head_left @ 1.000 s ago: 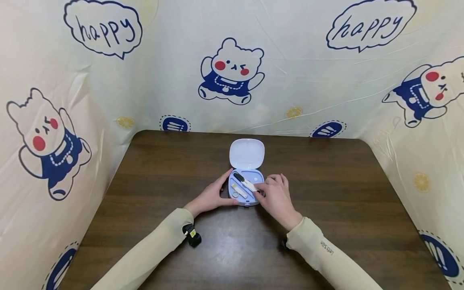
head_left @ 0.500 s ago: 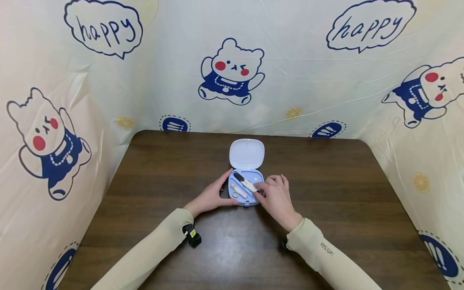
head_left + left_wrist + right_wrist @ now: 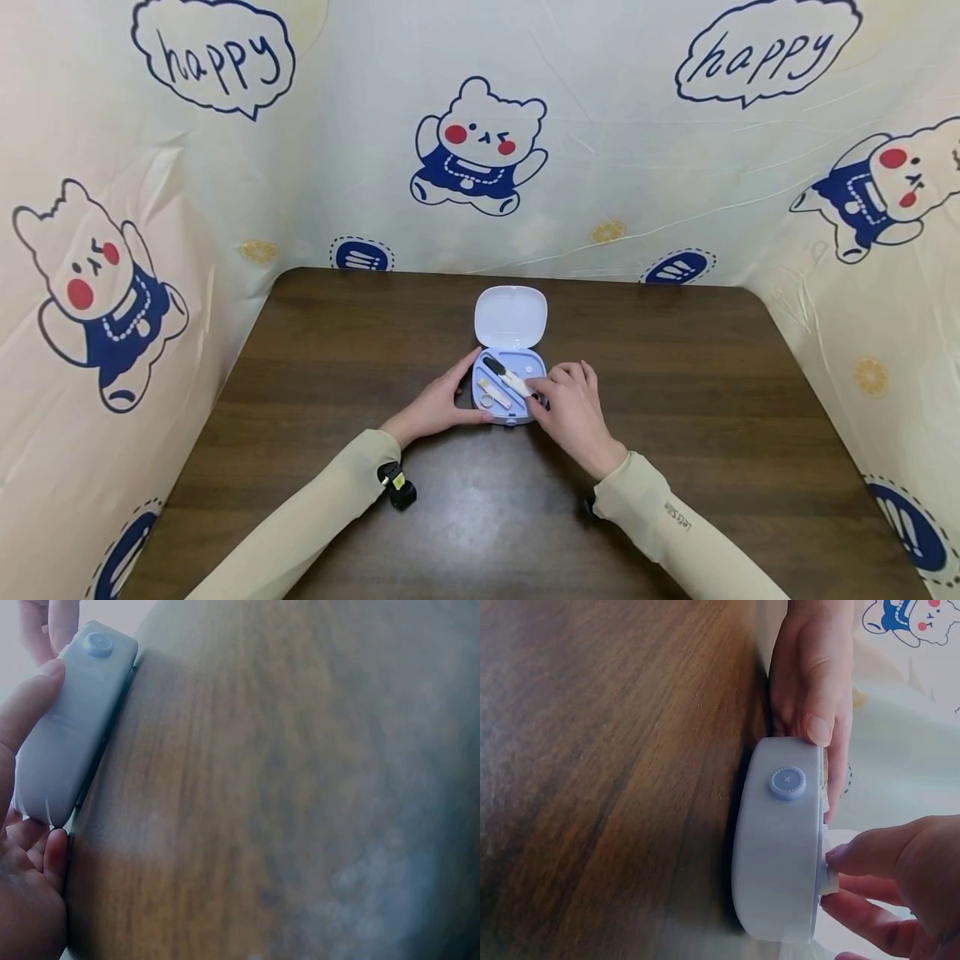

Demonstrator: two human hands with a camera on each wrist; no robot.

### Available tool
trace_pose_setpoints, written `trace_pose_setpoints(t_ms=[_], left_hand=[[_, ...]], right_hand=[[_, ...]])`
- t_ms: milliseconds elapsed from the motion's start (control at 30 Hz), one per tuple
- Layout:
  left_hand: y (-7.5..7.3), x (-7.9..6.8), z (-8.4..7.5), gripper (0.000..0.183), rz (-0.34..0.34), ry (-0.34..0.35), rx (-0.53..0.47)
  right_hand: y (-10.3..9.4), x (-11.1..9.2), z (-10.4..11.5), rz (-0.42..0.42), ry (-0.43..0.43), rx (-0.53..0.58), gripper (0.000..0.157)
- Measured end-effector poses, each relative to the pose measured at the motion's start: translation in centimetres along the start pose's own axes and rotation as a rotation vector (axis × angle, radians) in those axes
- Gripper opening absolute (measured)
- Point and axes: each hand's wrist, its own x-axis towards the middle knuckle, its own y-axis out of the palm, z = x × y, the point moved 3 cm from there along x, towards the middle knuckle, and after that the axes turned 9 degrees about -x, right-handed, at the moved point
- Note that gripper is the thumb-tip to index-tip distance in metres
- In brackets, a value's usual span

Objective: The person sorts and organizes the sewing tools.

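A pale blue case [image 3: 531,362] lies on the table with its white lid [image 3: 511,317] raised at the back. My left hand [image 3: 433,408] grips the case's left side, thumb along the front and fingers at the back. Inside, a slim white tool with a dark end [image 3: 495,366] lies diagonally. My right hand [image 3: 573,412] pinches this tool's white end between thumb and fingers, low over the case. To its left lies a small pale piece with a yellowish end [image 3: 495,395], beside a small ring [image 3: 487,402]. The right wrist view shows a round button [image 3: 787,782] on the case front.
The case stands on a dark brown wooden table [image 3: 345,333]. Light cloth [image 3: 360,150] printed with cartoon bears hangs behind and on both sides. A small black device [image 3: 400,492] sits at the left sleeve's cuff.
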Motion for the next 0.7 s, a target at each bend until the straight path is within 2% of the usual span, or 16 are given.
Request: trace_pose_setpoints(t_ms=[700], left_hand=[[0.02,-0.01,0.1,0.115,0.001,-0.019,-0.011]], right_hand=[[-0.14,0.07,0.0,0.075,0.021,0.007,0.022]])
